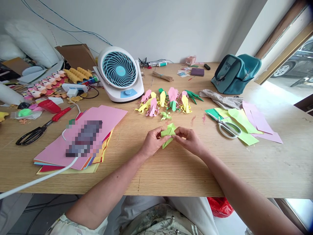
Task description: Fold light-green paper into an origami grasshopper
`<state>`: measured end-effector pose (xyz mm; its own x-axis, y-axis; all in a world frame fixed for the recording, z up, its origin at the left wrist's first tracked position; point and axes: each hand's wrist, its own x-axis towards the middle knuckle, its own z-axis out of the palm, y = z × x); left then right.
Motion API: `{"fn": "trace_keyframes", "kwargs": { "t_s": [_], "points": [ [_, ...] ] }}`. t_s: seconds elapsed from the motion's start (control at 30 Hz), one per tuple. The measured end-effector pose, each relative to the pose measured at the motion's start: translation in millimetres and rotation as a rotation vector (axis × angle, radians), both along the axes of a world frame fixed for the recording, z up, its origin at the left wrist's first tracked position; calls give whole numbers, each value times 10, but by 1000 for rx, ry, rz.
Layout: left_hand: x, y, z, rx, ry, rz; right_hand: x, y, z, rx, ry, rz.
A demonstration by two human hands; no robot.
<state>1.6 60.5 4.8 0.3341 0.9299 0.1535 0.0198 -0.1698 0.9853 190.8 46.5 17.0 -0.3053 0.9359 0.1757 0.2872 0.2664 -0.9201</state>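
My left hand [154,141] and right hand [188,139] both pinch the light-green folded paper piece [167,132] over the wood-grain desk [158,176]. I'd align edges first, pin one side under the left thumb, run the right thumb along each crease; rough pulling could tear it.

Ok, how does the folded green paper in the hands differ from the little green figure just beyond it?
The folded green paper is held between the left hand and right hand; the little green figure rests on the table.
The folded green paper shows broad, flat facets; the little green figure has thin, splayed strips.
Both are light green.
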Motion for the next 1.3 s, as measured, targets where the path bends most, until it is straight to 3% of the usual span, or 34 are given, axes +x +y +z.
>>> {"fn": "trace_keyframes", "kwargs": {
  "t_s": [0.77, 1.07, 1.3],
  "points": [
    [9, -42, 44, -13, -73, 70, -43, -53, 30, 26, -177, 56],
    [0, -40, 109, -180, -187, 40, -24, -74, 71, 34, -119, 65],
    [-9, -47, 173, -306, -252, -87, 15, -34, 26, 101, 31, -62]
  ]
}}
